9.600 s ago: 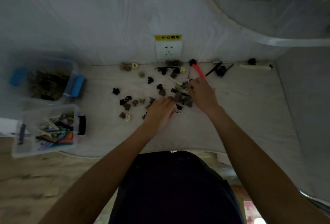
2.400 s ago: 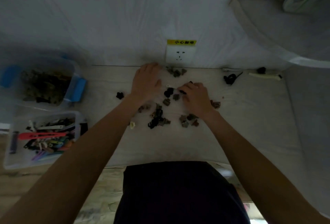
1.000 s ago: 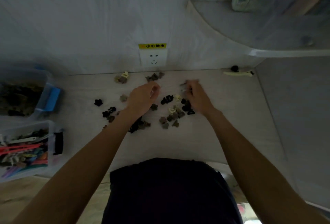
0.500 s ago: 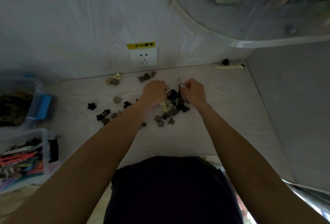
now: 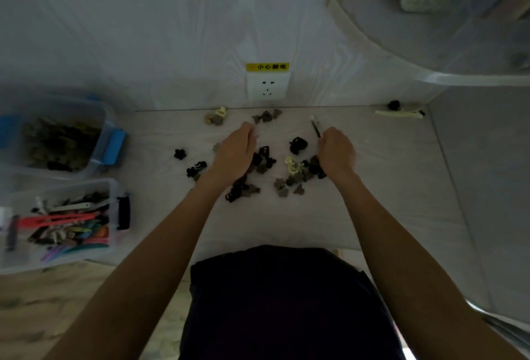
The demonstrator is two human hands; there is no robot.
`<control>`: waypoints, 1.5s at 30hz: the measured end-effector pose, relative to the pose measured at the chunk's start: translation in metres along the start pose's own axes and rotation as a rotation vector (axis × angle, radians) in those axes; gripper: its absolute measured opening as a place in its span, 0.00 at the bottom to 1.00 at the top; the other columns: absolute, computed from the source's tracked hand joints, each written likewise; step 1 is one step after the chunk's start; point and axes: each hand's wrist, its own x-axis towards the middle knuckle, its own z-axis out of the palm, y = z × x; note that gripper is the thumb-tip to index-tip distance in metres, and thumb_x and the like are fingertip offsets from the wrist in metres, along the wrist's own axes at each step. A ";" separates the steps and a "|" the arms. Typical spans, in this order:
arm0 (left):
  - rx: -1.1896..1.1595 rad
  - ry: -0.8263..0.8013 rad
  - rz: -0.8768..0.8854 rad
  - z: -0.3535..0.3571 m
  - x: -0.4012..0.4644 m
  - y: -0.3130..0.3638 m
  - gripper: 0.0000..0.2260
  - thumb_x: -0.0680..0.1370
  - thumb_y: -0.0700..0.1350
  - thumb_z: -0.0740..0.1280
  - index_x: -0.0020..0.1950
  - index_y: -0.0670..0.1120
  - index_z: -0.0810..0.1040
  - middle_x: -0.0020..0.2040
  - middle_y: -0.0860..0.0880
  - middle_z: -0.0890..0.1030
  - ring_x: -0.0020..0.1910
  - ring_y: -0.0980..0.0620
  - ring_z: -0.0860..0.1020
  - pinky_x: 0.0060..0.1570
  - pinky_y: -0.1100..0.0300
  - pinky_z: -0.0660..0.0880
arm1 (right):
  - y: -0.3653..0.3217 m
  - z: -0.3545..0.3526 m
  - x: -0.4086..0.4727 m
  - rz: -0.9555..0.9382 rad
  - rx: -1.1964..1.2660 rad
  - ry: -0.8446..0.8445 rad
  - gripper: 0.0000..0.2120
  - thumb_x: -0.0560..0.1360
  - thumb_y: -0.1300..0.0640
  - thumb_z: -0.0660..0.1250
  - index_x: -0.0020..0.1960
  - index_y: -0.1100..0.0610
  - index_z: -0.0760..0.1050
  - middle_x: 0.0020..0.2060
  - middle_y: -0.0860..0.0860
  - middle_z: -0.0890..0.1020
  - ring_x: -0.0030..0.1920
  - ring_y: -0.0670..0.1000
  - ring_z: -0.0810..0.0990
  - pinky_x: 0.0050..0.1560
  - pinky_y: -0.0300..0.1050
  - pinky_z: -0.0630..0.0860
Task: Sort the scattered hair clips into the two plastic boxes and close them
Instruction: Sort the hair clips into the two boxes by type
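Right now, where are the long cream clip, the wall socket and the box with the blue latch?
long cream clip (image 5: 399,113), head view, middle of its bar.
wall socket (image 5: 267,86), head view, centre of the faceplate.
box with the blue latch (image 5: 114,144), head view, on the latch.

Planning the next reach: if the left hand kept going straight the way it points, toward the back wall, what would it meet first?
Probably the small cluster of brown claw clips just beyond the left hand, then the wall under the socket. Depth is hard to judge here.
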 end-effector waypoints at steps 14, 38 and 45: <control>0.306 0.326 -0.178 -0.168 -0.186 -0.114 0.12 0.78 0.41 0.57 0.53 0.38 0.77 0.45 0.37 0.79 0.43 0.38 0.78 0.43 0.51 0.70 | -0.184 0.012 -0.151 -0.547 0.523 -0.527 0.08 0.80 0.59 0.55 0.49 0.60 0.71 0.35 0.59 0.78 0.30 0.53 0.72 0.32 0.48 0.69; -0.046 0.358 0.083 -0.181 -0.207 -0.118 0.11 0.78 0.47 0.60 0.53 0.42 0.76 0.45 0.47 0.81 0.39 0.53 0.78 0.39 0.60 0.76 | -0.209 0.028 -0.221 -0.588 0.394 -0.055 0.10 0.75 0.64 0.62 0.55 0.58 0.76 0.51 0.55 0.79 0.53 0.55 0.76 0.54 0.42 0.70; 0.110 -0.184 -0.132 -0.084 -0.146 -0.079 0.35 0.74 0.48 0.68 0.75 0.46 0.53 0.69 0.41 0.62 0.64 0.40 0.65 0.58 0.50 0.70 | -0.106 0.029 -0.196 -0.068 0.336 -0.138 0.22 0.72 0.60 0.68 0.65 0.58 0.69 0.61 0.59 0.73 0.60 0.61 0.72 0.59 0.56 0.71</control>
